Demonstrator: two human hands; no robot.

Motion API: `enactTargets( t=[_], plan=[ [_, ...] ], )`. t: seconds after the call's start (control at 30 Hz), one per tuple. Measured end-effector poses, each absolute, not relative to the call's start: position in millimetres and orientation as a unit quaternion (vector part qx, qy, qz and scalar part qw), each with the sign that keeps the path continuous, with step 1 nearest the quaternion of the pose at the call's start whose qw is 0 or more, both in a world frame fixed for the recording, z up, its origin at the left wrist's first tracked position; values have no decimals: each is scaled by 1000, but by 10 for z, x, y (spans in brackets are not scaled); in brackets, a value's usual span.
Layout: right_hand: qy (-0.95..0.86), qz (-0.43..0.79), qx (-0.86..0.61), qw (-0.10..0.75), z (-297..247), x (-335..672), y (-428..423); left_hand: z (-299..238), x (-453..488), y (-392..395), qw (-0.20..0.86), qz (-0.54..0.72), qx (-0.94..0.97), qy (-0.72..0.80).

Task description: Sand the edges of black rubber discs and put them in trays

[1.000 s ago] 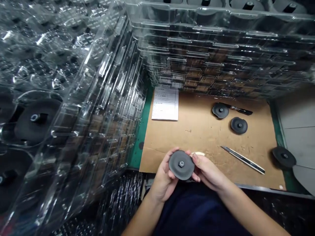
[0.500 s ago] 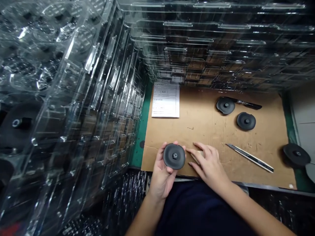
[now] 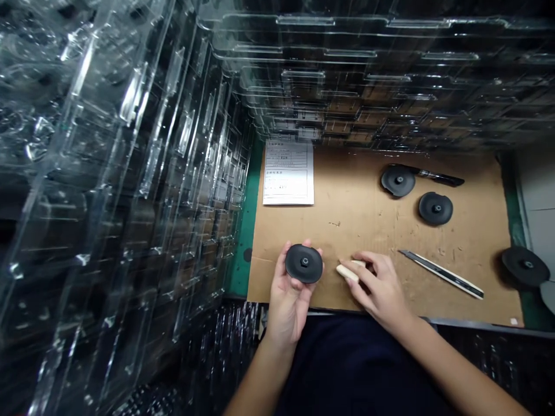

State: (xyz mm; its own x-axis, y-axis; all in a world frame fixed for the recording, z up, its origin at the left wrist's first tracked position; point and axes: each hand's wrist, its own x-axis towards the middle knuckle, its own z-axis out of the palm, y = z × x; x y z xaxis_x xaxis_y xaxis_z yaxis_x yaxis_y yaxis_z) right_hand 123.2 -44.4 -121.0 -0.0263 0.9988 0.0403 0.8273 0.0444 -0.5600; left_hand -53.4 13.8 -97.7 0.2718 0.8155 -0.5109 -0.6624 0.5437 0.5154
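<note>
My left hand [image 3: 289,300] is closed around the rim of a round black disc [image 3: 299,270] with a small raised hub at its centre. The hub side faces up, and the disc is held above the front edge of the cardboard. To its right, my right hand [image 3: 384,289] has its fingers curled over a small cream-coloured block [image 3: 348,273], low over the cardboard. Part of the block is hidden under the fingers, and its exact kind does not show. A gap separates the block from the disc.
On the cardboard sheet [image 3: 342,196] lie two black discs, one [image 3: 392,186] against a black marker pen [image 3: 442,178]. A utility knife [image 3: 442,274] lies at right; another disc [image 3: 515,274] sits at the right edge. A printed sheet [image 3: 288,193] lies at back left. Stacked clear trays [image 3: 173,150] wall the left and back.
My right hand has shifted slightly right, and its fingers have curled in around the cream-coloured block, which shows more now. My left hand still holds the disc, tilted a little differently.
</note>
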Motion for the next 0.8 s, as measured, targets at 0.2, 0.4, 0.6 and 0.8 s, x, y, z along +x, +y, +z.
enactTargets(
  t=[0.2, 0.4, 0.6, 0.8],
  plan=[
    [-650, 275, -676, 212, -1102, 1248, -254, -1113, -488, 158, 770, 479, 92, 410],
    [-561, 434, -657, 257, -853, 1151, 72, -1146, -461, 155, 765, 480, 109, 416],
    [-587, 430, -623, 287, -867, 904, 255, -1138, -481, 149, 768, 457, 111, 435],
    [-590, 410, -634, 287, -884, 883, 235, -1143, -494, 147, 764, 472, 115, 425]
  ],
)
